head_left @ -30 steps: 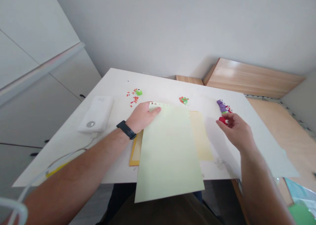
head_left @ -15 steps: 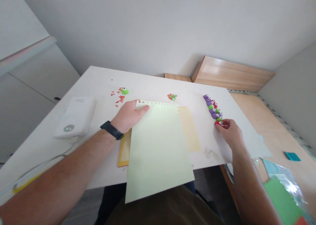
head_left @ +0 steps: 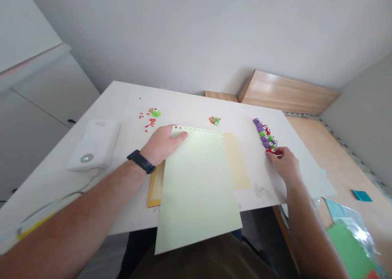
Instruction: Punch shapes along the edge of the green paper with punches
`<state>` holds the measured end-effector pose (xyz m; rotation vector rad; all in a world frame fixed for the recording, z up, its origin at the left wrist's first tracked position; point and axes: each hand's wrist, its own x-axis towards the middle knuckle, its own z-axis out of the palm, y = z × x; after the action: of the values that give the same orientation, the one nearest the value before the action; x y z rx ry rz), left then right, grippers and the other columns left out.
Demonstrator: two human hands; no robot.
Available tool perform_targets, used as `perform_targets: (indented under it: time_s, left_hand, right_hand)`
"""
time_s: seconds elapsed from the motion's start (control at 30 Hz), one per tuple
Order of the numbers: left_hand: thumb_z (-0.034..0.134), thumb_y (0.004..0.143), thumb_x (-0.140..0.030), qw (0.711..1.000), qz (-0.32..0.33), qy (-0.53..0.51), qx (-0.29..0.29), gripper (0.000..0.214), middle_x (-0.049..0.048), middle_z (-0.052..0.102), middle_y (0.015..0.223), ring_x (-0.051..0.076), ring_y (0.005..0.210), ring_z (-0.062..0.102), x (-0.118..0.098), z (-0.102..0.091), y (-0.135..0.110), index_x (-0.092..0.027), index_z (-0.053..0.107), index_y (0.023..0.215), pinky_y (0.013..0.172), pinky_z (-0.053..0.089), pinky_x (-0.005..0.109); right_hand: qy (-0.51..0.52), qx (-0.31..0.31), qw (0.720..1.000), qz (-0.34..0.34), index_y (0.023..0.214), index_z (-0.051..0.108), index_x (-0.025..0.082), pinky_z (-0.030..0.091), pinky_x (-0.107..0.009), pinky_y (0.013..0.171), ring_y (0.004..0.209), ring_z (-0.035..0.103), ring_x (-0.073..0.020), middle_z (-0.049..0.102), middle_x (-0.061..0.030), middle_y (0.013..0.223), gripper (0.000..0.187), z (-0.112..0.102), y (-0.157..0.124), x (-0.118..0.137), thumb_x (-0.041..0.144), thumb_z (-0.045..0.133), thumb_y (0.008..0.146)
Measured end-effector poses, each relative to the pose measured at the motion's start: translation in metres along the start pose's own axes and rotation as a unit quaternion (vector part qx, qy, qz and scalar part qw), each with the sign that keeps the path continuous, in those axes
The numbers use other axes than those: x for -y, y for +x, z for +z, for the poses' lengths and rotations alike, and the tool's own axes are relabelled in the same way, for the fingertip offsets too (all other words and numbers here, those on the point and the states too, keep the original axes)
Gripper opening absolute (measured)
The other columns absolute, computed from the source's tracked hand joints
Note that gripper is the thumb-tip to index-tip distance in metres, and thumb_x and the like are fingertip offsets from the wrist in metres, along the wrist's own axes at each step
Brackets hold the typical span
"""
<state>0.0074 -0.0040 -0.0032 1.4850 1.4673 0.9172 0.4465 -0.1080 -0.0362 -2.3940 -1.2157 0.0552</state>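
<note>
- Over on the right side of the desk, a small red piece sits at the near end of a row of googly-eyed pieces. Can't tell from where I'm standing if it actually touches the next one.
- Right hand has it in a light pinch, thumb and fingertips nearly together.
- Left hand is clamped on the far left corner of a pale green sheet, thumb on top, other fingers hidden underneath. Near end of the sheet sticks out past the desk edge, over the lap.
- Handling, my guess: the red piece is super light and kinda soft, like modelling clay, so squeezing hard might dent it. I'd hold it low by the sides and keep off the eye.
- The sheet's probably light too, stiff enough not to flop, but it could crease. Corner or side edge is the place to grab, since that holed strip looks easiest to tear.
- Looks: red piece is bright with a white eye; its neighbours are purple, green and red. Sheet's plain, with little holes along the far edge, lying partly over a yellow sheet.
</note>
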Motion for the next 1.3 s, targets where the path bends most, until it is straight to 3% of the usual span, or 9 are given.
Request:
perform_targets:
  time_s: [0.2,0.3,0.43,0.6,0.77,0.87,1.03,1.17,1.3]
  left_hand:
    - [0.068,0.080,-0.047,0.994,0.045,0.091,0.029,0.035,0.0075,0.081,0.102,0.031,0.104,0.072,0.005,-0.003,0.003,-0.020,0.077,0.100,0.088,0.058,0.034]
    - [0.066,0.082,-0.044,0.992,0.054,0.104,0.048,0.031,0.0076,0.080,0.099,0.030,0.100,0.073,0.004,-0.002,0.002,-0.021,0.077,0.098,0.086,0.057,0.035]
    - [0.062,0.086,-0.041,0.987,0.053,0.138,0.069,0.029,0.0090,0.080,0.097,0.029,0.096,0.073,0.006,-0.001,0.002,-0.020,0.076,0.099,0.085,0.056,0.035]
    - [0.059,0.089,-0.040,0.983,0.060,0.156,0.076,0.029,0.0106,0.079,0.101,0.028,0.097,0.073,0.009,0.000,0.005,-0.019,0.075,0.099,0.086,0.055,0.035]
    - [0.060,0.090,-0.037,0.982,0.062,0.165,0.064,0.029,0.0133,0.077,0.114,0.030,0.111,0.070,0.010,0.003,0.004,-0.018,0.074,0.107,0.096,0.052,0.037]
    - [0.062,0.089,-0.036,0.982,0.060,0.169,0.060,0.029,0.0133,0.078,0.113,0.032,0.112,0.070,0.011,0.003,0.004,-0.019,0.075,0.108,0.096,0.053,0.038]
    - [0.063,0.090,-0.035,0.982,0.064,0.167,0.057,0.031,0.0123,0.078,0.113,0.032,0.110,0.071,0.014,0.005,0.004,-0.020,0.074,0.114,0.095,0.054,0.038]
    - [0.060,0.091,-0.035,0.982,0.073,0.166,0.059,0.029,0.0144,0.077,0.116,0.031,0.111,0.071,0.015,0.006,0.005,-0.018,0.074,0.111,0.095,0.052,0.038]
    - [0.058,0.093,-0.037,0.982,0.079,0.162,0.063,0.031,0.0145,0.077,0.115,0.029,0.110,0.071,0.013,0.004,0.004,-0.017,0.074,0.109,0.094,0.052,0.036]
  right_hand:
    - [-0.028,-0.043,0.993,-0.104,0.105,0.067,0.021,0.049,-0.043,0.078,0.079,0.063,-0.0251,0.068,-0.0114,0.098,0.044,-0.007,-0.003,0.046,0.056,0.070,0.079]
    - [0.012,-0.007,0.980,-0.198,0.103,0.067,0.022,0.049,-0.041,0.079,0.077,0.063,-0.0227,0.068,-0.0088,0.094,0.038,-0.007,-0.001,0.097,0.053,0.069,0.083]
    - [0.085,0.057,0.938,-0.332,0.104,0.067,0.021,0.049,-0.037,0.076,0.078,0.065,-0.0202,0.070,-0.0086,0.102,0.034,0.004,-0.004,0.190,0.049,0.069,0.085]
    - [0.109,0.157,0.870,-0.455,0.111,0.067,0.018,0.051,-0.036,0.083,0.084,0.067,-0.0201,0.072,-0.0102,0.110,0.030,0.047,-0.014,0.308,0.041,0.066,0.091]
    - [0.057,0.206,0.814,-0.539,0.134,0.061,0.015,0.048,-0.038,0.098,0.107,0.066,-0.0256,0.068,-0.0154,0.125,0.047,0.106,-0.027,0.385,0.034,0.069,0.091]
    - [-0.001,0.227,0.798,-0.558,0.133,0.064,0.019,0.047,-0.039,0.096,0.109,0.066,-0.0284,0.070,-0.0145,0.122,0.047,0.131,-0.033,0.408,0.034,0.072,0.089]
    - [-0.014,0.218,0.811,-0.543,0.114,0.070,0.020,0.046,-0.038,0.089,0.101,0.066,-0.0284,0.074,-0.0133,0.111,0.026,0.151,-0.035,0.419,0.026,0.070,0.088]
    - [0.012,0.195,0.828,-0.525,0.113,0.065,0.018,0.046,-0.038,0.087,0.099,0.065,-0.0272,0.072,-0.0148,0.112,0.023,0.146,-0.032,0.410,0.026,0.064,0.092]
    - [0.105,0.172,0.857,-0.474,0.115,0.056,0.019,0.049,-0.037,0.083,0.091,0.066,-0.0229,0.072,-0.0110,0.108,0.024,0.120,-0.024,0.383,0.032,0.059,0.094]
